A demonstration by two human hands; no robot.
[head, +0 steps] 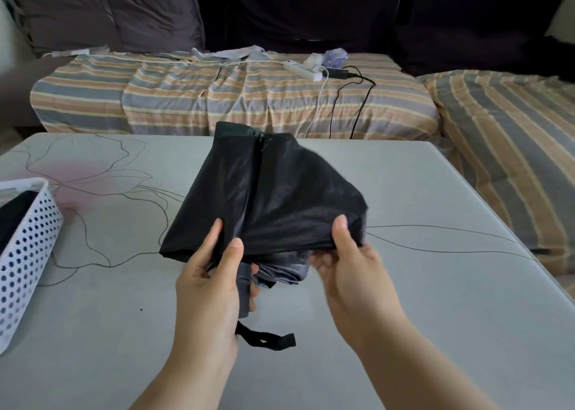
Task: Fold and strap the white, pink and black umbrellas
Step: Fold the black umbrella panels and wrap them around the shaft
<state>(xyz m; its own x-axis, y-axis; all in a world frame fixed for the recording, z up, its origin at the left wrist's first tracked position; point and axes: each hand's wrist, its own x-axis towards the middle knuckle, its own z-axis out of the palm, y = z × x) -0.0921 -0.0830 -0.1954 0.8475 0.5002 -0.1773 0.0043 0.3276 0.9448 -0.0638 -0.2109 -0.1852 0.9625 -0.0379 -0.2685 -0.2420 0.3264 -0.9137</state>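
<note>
our left hand (pixel 209 288) grips the black umbrella (pixel 264 198) at its handle end while our right hand (pixel 348 266) pinches the loose canopy, gathering pleats above the desk (pixel 435 285) for strapping.

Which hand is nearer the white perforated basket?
Left. The left hand grips the black umbrella on the side toward the basket at the table's left edge; the right hand holds the umbrella's far side.

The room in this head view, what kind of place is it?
Probably a home living room: a sofa under a striped cover with dark cushions, a power strip lying on it, and a low grey table in front.
</note>
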